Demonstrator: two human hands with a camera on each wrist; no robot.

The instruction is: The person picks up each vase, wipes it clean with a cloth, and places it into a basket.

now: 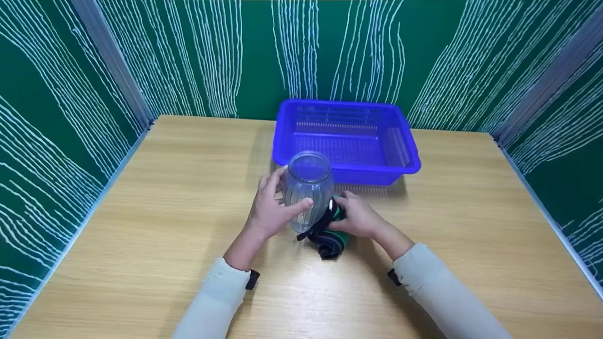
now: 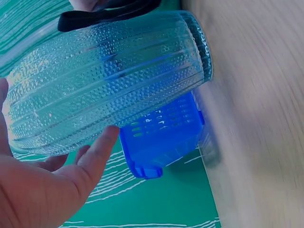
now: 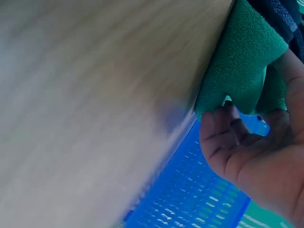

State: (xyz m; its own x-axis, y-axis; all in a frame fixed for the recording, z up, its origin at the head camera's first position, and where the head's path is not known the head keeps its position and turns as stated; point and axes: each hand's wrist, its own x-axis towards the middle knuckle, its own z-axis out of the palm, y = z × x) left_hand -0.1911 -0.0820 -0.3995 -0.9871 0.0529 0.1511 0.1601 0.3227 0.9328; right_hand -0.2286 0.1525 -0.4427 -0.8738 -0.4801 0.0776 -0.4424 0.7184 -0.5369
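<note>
A clear ribbed glass jar point(image 1: 308, 197) stands upright in front of the person, its wide mouth facing up. The left hand point(image 1: 273, 207) grips its side, thumb in front and fingers round the far left. In the left wrist view the jar point(image 2: 104, 83) shows a bumpy, textured wall, its base close to the wood. Just right of the jar is a green and black cloth point(image 1: 328, 242), bunched, with a fuzzy green face point(image 3: 240, 64) in the right wrist view. The right hand point(image 1: 355, 214) pinches the cloth between thumb and fingers. A black strip point(image 2: 109, 15) crosses beside the jar.
A blue perforated plastic basket point(image 1: 346, 167) sits on the wooden table point(image 1: 188, 188) behind the jar and cloth. Green panels point(image 1: 256, 56) with pale wavy lines enclose the table at the back and both sides.
</note>
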